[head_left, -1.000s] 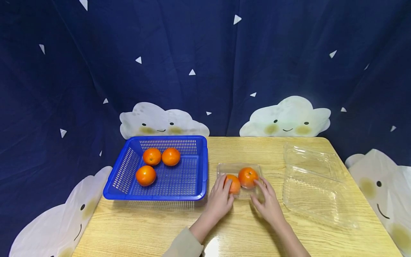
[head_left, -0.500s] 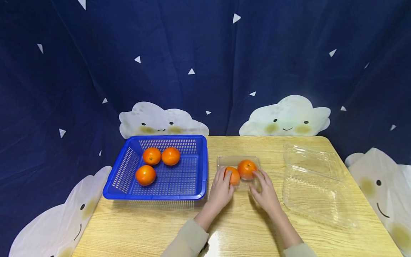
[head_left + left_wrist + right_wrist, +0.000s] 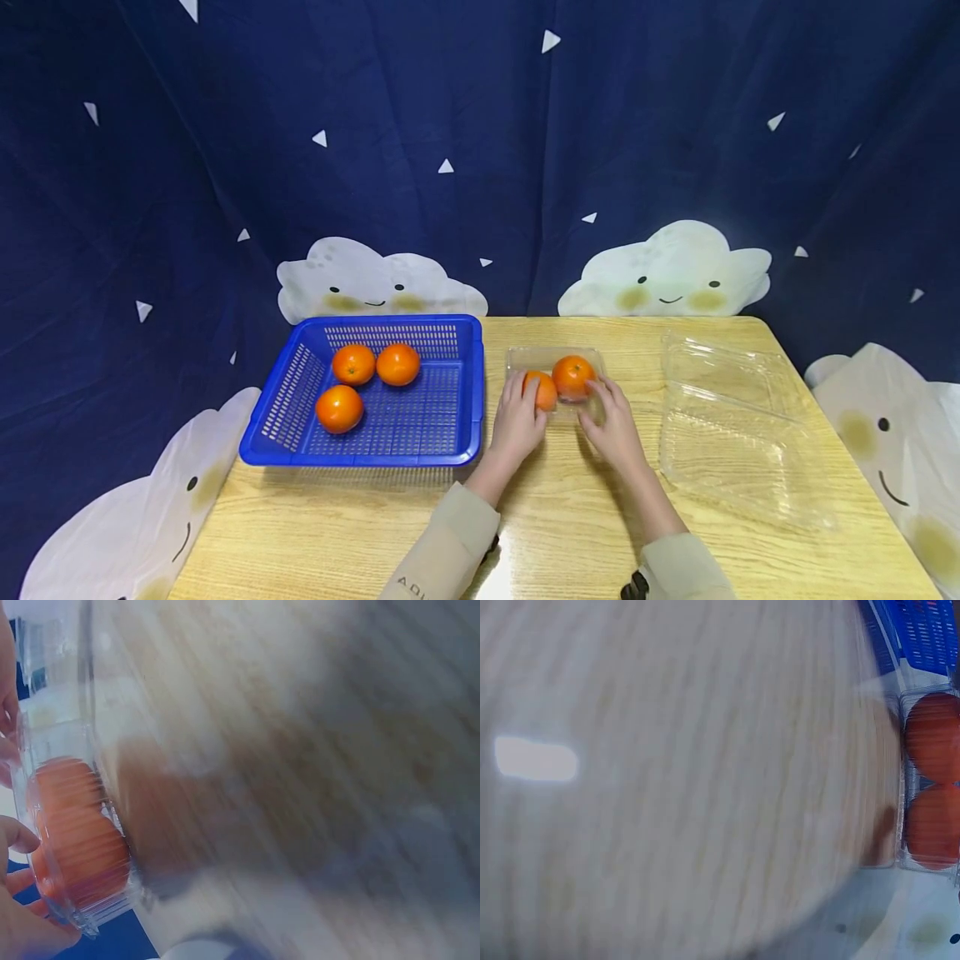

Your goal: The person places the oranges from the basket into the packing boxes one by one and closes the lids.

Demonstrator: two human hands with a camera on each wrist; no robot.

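While three more lie in the blue basket (image 3: 465,392), two oranges (image 3: 573,377) in the clear tray (image 3: 525,360)

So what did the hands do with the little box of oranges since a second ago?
Both hands, left and right, slid the clear box with its two oranges away from the person, toward the far edge of the table, and kept holding its sides. The blue basket, its three oranges and the big clear lid stayed put.
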